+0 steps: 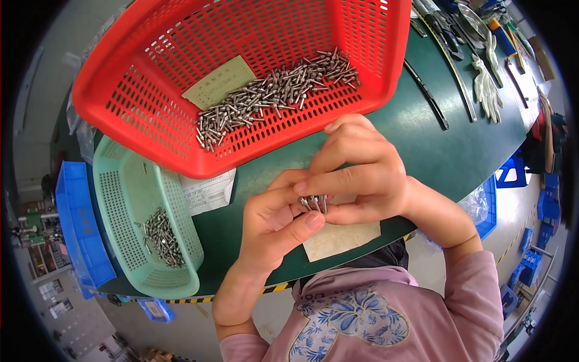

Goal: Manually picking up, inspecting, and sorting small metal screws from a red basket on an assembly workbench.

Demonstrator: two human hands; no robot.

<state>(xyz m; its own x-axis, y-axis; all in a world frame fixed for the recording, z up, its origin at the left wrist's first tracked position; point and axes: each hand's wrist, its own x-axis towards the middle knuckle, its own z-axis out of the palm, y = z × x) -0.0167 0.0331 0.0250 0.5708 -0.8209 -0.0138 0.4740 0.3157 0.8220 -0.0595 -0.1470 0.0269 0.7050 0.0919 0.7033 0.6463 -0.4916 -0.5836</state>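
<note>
Several small silver screws (315, 204) sit side by side between my two hands, held above the near edge of the green table. My left hand (263, 224) is closed around them, its thumb lying along their near side. From the right, my right hand (366, 172) pinches at the same screws with thumb and forefinger, its other fingers curled. The fingers hide part of the screws. Beyond my hands, a red plastic basket (187, 158) holds a heap of similar screws (274, 90) and a yellowish paper slip (219, 81).
A pale green basket (128, 274) with more small metal pieces (163, 238) stands at the left, beside a blue bin (84, 223). A printed sheet (210, 192) lies partly under the baskets. Beneath my hands is a beige sheet (344, 240). Gloves (486, 90) and tools lie far right.
</note>
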